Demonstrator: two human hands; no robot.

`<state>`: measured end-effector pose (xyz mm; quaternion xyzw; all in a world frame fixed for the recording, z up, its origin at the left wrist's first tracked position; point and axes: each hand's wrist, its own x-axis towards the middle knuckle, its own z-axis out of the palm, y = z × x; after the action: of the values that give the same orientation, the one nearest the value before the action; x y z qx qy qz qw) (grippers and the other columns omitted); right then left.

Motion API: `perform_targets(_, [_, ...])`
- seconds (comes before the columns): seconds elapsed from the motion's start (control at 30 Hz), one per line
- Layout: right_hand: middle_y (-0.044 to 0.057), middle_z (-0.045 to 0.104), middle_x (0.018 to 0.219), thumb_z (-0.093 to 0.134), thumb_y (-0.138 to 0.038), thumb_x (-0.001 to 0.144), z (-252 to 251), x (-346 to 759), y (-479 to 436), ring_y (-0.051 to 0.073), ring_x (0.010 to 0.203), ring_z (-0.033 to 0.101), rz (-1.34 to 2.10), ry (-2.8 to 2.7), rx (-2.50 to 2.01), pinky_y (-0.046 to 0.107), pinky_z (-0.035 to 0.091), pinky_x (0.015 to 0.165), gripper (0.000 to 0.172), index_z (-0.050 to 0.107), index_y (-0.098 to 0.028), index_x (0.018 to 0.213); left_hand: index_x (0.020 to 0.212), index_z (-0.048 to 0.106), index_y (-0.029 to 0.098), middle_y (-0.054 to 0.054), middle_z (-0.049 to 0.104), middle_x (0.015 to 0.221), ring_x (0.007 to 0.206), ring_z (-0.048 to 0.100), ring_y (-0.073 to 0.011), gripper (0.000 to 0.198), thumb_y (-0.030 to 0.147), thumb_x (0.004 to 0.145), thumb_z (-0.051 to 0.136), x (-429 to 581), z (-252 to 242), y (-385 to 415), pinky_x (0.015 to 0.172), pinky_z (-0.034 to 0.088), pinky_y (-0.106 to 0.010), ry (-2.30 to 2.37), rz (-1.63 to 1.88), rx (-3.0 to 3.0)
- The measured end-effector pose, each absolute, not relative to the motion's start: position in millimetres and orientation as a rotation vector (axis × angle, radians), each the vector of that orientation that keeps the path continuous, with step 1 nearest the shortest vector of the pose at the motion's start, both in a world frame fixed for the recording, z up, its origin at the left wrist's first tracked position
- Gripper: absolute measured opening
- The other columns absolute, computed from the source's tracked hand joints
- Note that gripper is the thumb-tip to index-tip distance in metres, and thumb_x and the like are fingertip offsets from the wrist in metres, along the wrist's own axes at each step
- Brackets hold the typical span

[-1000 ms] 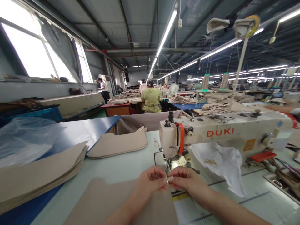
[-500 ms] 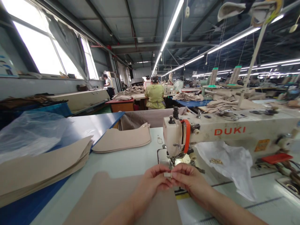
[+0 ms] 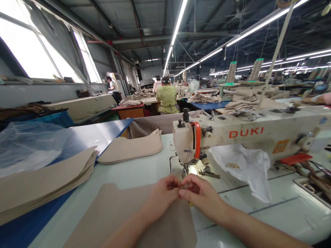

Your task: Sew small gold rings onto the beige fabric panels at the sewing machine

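Note:
My left hand (image 3: 165,191) and my right hand (image 3: 200,193) meet fingertip to fingertip just in front of the sewing machine's needle area. Both are closed in a pinch. The small beige strip between them is now almost wholly covered by the fingers. Beneath my hands and forearms lies a large beige fabric panel (image 3: 119,210), flat on the machine table. Just beyond my fingers stands the head of the sewing machine (image 3: 182,141), its presser foot (image 3: 185,167) lit by a small lamp.
A stack of beige panels (image 3: 51,175) lies on the blue surface at left, beside clear plastic film (image 3: 31,141). More cut panels (image 3: 131,146) rest behind. On the machine bed, a white cloth (image 3: 243,168) carries small gold-coloured metal pieces (image 3: 232,165). A co-worker (image 3: 167,98) sits ahead.
My fingers have closed further over the small strip, which showed between them before. The view has shifted, so the machine sits slightly higher and further left.

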<state>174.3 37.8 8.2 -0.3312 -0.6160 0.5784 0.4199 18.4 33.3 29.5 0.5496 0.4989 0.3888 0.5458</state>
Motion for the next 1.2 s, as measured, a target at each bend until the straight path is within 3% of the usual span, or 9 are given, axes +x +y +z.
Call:
perform_targets(0.17, [-0.005,0.052,0.063,0.072,-0.025,0.064,5.9,175.9,37.6,0.011,0.060,0.048,1.412,-1.593,-0.905,0.021,0.037,0.054,0.024,0.052,-0.019,0.077,0.056,0.051,0.017,0.006,0.047,0.052,0.054,0.042,-0.0113,0.008,0.018,0.054,0.059,19.2,25.3,31.9,0.053,0.030,-0.023,1.293,0.934,1.415])
perform_targets(0.33, [-0.003,0.056,0.064,0.063,-0.021,0.073,12.3,181.6,39.6,0.012,0.061,0.051,1.141,-1.745,-0.938,0.022,0.038,0.058,0.007,0.058,-0.018,0.069,0.059,0.054,0.017,0.004,0.051,0.056,0.054,0.044,-0.0112,0.008,0.021,0.055,0.060,18.6,28.5,30.9,0.053,0.031,-0.022,1.292,0.941,1.390])
perform_targets(0.57, [-0.001,0.058,0.063,0.059,-0.022,0.078,14.0,185.2,41.5,0.012,0.060,0.051,0.870,-1.815,-0.947,0.022,0.037,0.057,0.013,0.059,-0.018,0.065,0.054,0.052,0.018,0.003,0.056,0.061,0.057,0.049,-0.0113,0.016,0.021,0.052,0.067,18.9,28.3,31.3,0.057,0.037,-0.023,1.250,1.106,1.269])
perform_targets(1.0, [-0.002,0.054,0.059,0.058,-0.021,0.073,12.1,182.1,40.6,0.011,0.056,0.047,0.970,-1.749,-1.000,0.021,0.035,0.054,0.012,0.055,-0.017,0.062,0.063,0.056,0.017,0.004,0.056,0.059,0.056,0.052,-0.0096,0.022,0.024,0.056,0.075,19.9,25.0,27.5,0.056,0.041,-0.020,1.183,1.152,1.293])
perform_targets(1.2, [-0.005,0.052,0.059,0.064,-0.026,0.070,11.0,181.9,41.3,0.010,0.055,0.046,1.250,-1.584,-0.870,0.021,0.036,0.055,0.013,0.054,-0.018,0.069,0.064,0.056,0.018,0.003,0.058,0.063,0.060,0.054,-0.0111,0.016,0.022,0.061,0.071,19.6,25.4,23.8,0.058,0.043,-0.021,1.201,1.197,1.371])
